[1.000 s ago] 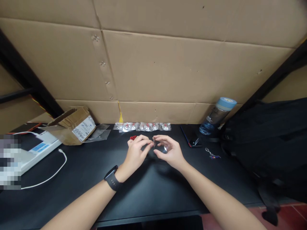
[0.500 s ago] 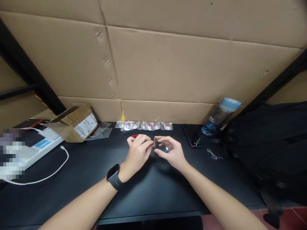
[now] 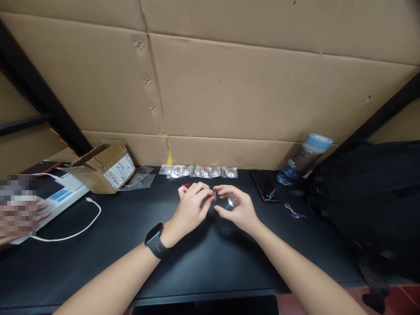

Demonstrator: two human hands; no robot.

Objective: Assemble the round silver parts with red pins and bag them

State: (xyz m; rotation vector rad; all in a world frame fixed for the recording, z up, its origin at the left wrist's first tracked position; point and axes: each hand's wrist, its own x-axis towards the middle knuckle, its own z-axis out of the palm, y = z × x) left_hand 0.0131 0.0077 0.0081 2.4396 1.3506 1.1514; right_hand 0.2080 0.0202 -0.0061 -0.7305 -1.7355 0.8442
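Observation:
My left hand (image 3: 194, 204), with a black watch at its wrist, is closed in a pinch on a thin flat piece (image 3: 215, 197) seen nearly edge-on. Opposite it, my right hand (image 3: 239, 205) curves its thumb and fingers round the edge of the same piece. A shiny round thing (image 3: 231, 202) shows by the right palm, mostly hidden. Some red cord (image 3: 186, 186) peeks out behind the left hand's knuckles. Beyond both hands, several shiny round items with red bits (image 3: 205, 172) lie in clear wrappers in a row.
Left stand an open cardboard box (image 3: 108, 168) and a white power strip (image 3: 62, 197) with a white cable (image 3: 98, 218); another person's hand (image 3: 41, 210) touches the strip. Right are a dark phone-like slab (image 3: 262, 186), a keychain (image 3: 295, 213), a bottle (image 3: 300, 162) and a black bag (image 3: 367, 201).
Another person's fingers have come into view on the power strip, and the white cable has shifted. My hands keep nearly the same pose around the thin piece; the view has moved slightly.

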